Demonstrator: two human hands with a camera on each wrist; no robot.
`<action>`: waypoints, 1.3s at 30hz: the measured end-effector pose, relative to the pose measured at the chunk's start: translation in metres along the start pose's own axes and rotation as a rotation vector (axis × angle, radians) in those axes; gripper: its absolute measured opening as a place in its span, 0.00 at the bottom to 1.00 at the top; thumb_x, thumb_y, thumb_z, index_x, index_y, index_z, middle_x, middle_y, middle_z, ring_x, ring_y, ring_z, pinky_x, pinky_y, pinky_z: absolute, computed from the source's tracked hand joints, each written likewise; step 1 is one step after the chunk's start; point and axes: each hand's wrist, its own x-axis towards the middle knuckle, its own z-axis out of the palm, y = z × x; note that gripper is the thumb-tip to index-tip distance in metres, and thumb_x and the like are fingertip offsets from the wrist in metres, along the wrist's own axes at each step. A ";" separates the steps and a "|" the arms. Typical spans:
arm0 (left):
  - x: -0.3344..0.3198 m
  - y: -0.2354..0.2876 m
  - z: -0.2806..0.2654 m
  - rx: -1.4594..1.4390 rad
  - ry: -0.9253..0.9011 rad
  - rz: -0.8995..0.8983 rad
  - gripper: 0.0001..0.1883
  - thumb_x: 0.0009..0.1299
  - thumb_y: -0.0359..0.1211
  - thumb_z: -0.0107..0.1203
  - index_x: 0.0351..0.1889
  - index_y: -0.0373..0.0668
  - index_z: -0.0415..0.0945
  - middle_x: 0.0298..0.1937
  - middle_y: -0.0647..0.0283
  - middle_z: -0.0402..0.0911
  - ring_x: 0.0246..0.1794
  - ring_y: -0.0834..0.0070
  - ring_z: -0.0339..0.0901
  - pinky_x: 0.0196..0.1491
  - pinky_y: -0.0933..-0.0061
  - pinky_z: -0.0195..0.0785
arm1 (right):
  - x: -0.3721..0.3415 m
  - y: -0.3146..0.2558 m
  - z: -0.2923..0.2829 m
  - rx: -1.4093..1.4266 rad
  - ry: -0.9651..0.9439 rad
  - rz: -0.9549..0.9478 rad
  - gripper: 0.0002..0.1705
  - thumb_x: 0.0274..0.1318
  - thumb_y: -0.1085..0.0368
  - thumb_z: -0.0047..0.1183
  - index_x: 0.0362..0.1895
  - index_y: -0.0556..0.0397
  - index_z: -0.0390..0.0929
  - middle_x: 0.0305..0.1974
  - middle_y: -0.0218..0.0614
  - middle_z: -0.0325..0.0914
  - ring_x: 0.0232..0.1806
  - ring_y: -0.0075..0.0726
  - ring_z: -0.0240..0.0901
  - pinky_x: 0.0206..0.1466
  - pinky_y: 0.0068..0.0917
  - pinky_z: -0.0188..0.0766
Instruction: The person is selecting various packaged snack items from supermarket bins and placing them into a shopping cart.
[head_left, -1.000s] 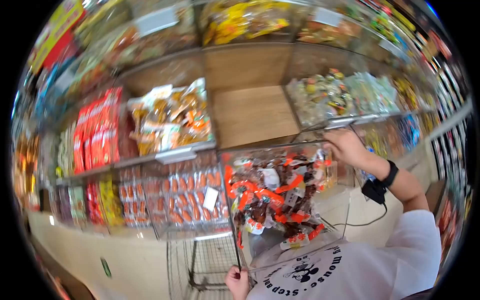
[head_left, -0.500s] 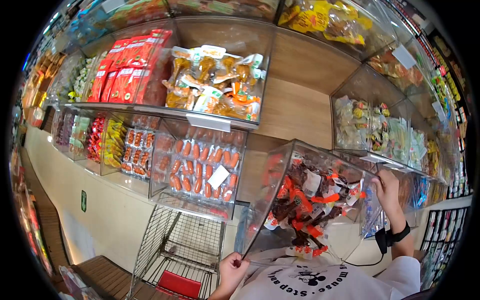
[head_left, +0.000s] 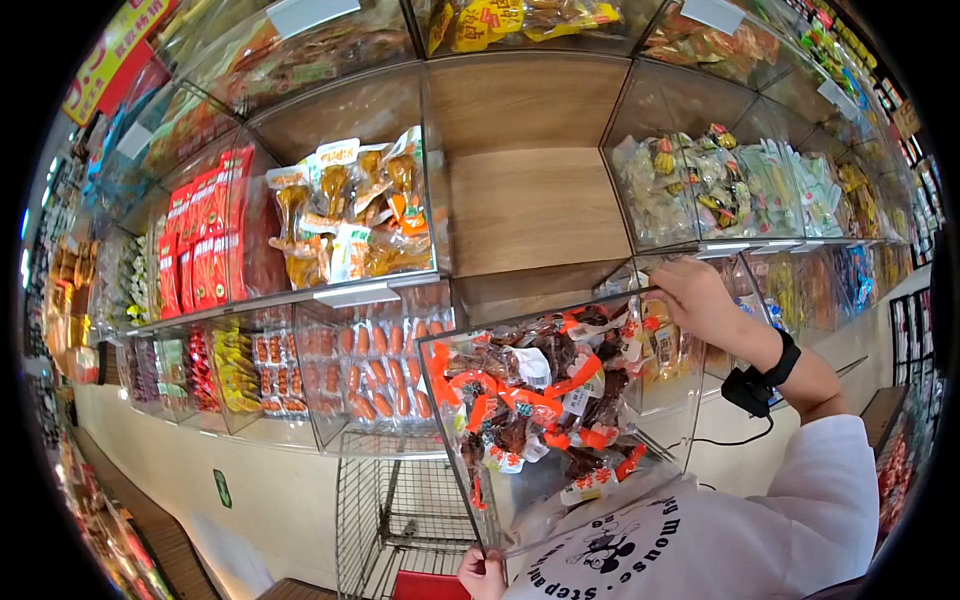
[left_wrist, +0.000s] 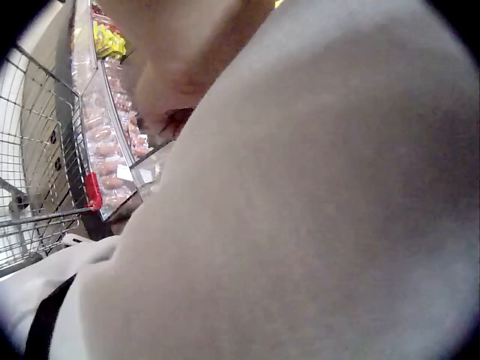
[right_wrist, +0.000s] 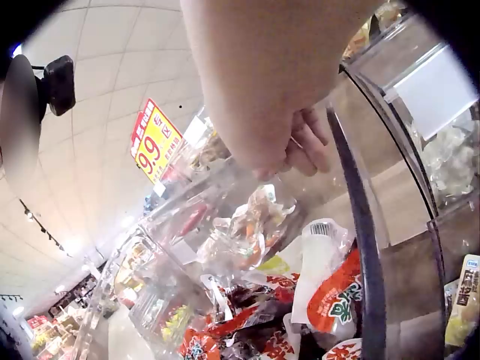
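Observation:
A clear plastic bin (head_left: 520, 515) holding dark packaged meat with red-and-white labels (head_left: 540, 400) is tilted against the person's shirt, off the shelf. The left hand (head_left: 484, 573) grips its lower left corner. At the upper right corner, the right hand (head_left: 700, 300) holds the rim with curled fingers. In the left wrist view the left hand (left_wrist: 176, 82) is partly hidden behind the shirt. The right wrist view shows the right hand (right_wrist: 277, 112) by the bin's edge, above the packets (right_wrist: 330, 292).
A bare wooden shelf compartment (head_left: 535, 210) lies beyond the bin, between bins of drumsticks (head_left: 350, 215) and small packets (head_left: 740, 190). Sausage packs (head_left: 385, 370) fill a lower bin. A wire shopping cart (head_left: 375, 510) stands below. A cable (head_left: 735, 440) hangs from the right wrist.
The head view swung right, then back left. Both hands kept their hold on the bin, which now appears farther left than half a second ago.

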 end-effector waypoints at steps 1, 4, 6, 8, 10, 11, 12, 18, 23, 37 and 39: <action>0.003 -0.002 0.000 0.016 0.000 0.018 0.06 0.58 0.27 0.47 0.21 0.45 0.63 0.16 0.72 0.64 0.15 0.88 0.57 0.17 0.85 0.51 | 0.000 -0.001 -0.002 0.000 0.002 0.007 0.06 0.32 0.73 0.45 0.20 0.55 0.62 0.17 0.40 0.63 0.23 0.47 0.61 0.26 0.35 0.58; 0.015 0.002 0.000 0.042 -0.042 0.027 0.05 0.57 0.26 0.47 0.22 0.44 0.64 0.17 0.72 0.65 0.17 0.88 0.58 0.18 0.86 0.52 | -0.004 -0.005 -0.012 -0.017 0.007 0.058 0.06 0.31 0.74 0.45 0.20 0.56 0.62 0.18 0.40 0.63 0.23 0.46 0.61 0.27 0.35 0.58; 0.018 0.010 0.005 0.125 -0.099 0.046 0.04 0.56 0.26 0.48 0.22 0.43 0.65 0.17 0.72 0.66 0.17 0.88 0.59 0.19 0.86 0.53 | -0.012 -0.001 -0.016 -0.060 0.001 0.115 0.06 0.31 0.74 0.45 0.19 0.56 0.62 0.18 0.40 0.63 0.23 0.46 0.62 0.27 0.35 0.59; 0.020 0.008 0.007 0.060 -0.165 -0.032 0.03 0.56 0.25 0.47 0.21 0.42 0.66 0.18 0.71 0.67 0.17 0.87 0.60 0.19 0.85 0.54 | -0.018 0.005 -0.017 -0.076 -0.014 0.121 0.05 0.32 0.74 0.45 0.20 0.56 0.62 0.18 0.40 0.63 0.22 0.47 0.62 0.26 0.35 0.59; 0.022 0.014 0.011 0.022 -0.200 -0.066 0.03 0.55 0.25 0.46 0.21 0.42 0.66 0.18 0.71 0.68 0.17 0.87 0.60 0.19 0.85 0.55 | -0.019 0.009 -0.012 -0.068 0.002 0.121 0.05 0.34 0.72 0.46 0.20 0.55 0.63 0.19 0.40 0.64 0.23 0.47 0.62 0.26 0.35 0.59; 0.025 0.018 0.012 0.015 -0.223 -0.076 0.03 0.55 0.25 0.46 0.21 0.41 0.66 0.18 0.71 0.68 0.17 0.87 0.60 0.19 0.84 0.55 | -0.015 0.010 -0.006 -0.054 0.026 0.118 0.04 0.35 0.71 0.46 0.20 0.55 0.63 0.19 0.40 0.64 0.23 0.47 0.63 0.26 0.35 0.59; 0.029 0.009 0.007 0.013 -0.233 -0.042 0.02 0.54 0.25 0.46 0.22 0.41 0.67 0.18 0.70 0.68 0.17 0.86 0.61 0.20 0.83 0.55 | -0.012 0.013 0.002 -0.040 0.049 0.116 0.04 0.36 0.70 0.46 0.20 0.55 0.64 0.19 0.40 0.65 0.23 0.47 0.63 0.26 0.35 0.59; 0.064 -0.005 0.015 0.078 -0.044 -0.122 0.07 0.55 0.27 0.48 0.18 0.43 0.60 0.14 0.71 0.61 0.14 0.87 0.55 0.17 0.84 0.47 | -0.007 0.048 0.080 0.050 -0.129 0.187 0.08 0.42 0.62 0.46 0.22 0.52 0.65 0.20 0.39 0.68 0.25 0.46 0.66 0.27 0.36 0.60; 0.106 -0.051 0.012 -0.002 -0.081 -0.161 0.10 0.54 0.24 0.46 0.14 0.44 0.59 0.11 0.71 0.60 0.08 0.87 0.52 0.12 0.84 0.43 | -0.008 0.061 0.118 -0.087 -0.102 0.088 0.06 0.41 0.63 0.45 0.23 0.50 0.65 0.18 0.35 0.67 0.26 0.41 0.65 0.28 0.31 0.60; 0.124 -0.067 0.037 0.064 -0.530 -0.527 0.15 0.64 0.39 0.38 0.36 0.34 0.65 0.38 0.55 0.73 0.39 0.68 0.71 0.42 0.72 0.63 | -0.199 0.005 0.099 0.070 -0.523 0.356 0.07 0.43 0.62 0.42 0.23 0.52 0.65 0.19 0.36 0.66 0.25 0.41 0.66 0.28 0.35 0.63; 0.128 -0.068 0.043 0.111 -0.550 -0.466 0.15 0.65 0.38 0.37 0.38 0.34 0.64 0.38 0.57 0.73 0.37 0.70 0.71 0.41 0.73 0.63 | -0.216 0.007 0.099 0.090 -0.398 0.585 0.08 0.43 0.62 0.42 0.24 0.52 0.66 0.21 0.37 0.67 0.26 0.43 0.66 0.29 0.36 0.64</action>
